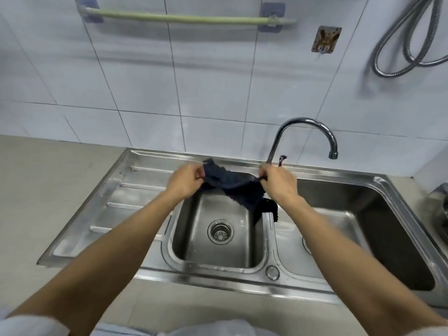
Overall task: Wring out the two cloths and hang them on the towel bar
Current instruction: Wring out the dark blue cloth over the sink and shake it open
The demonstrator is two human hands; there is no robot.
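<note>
A dark navy cloth [232, 184] is stretched between my two hands above the left basin of the steel sink [155, 270]. My left hand [185, 181] grips its left end and my right hand [278, 184] grips its right end. A black piece of cloth [268, 207] hangs below my right hand over the divider between the basins; I cannot tell whether it is a second cloth or a fold of the same one. The pale green towel bar [184, 18] is mounted on the tiled wall high above, with nothing hung on it.
A curved chrome faucet [305, 128] rises just behind my right hand, its spout over the right basin [363, 214]. The ribbed drainboard [116, 202] lies to the left. A metal shower hose [409, 44] loops on the wall at the upper right.
</note>
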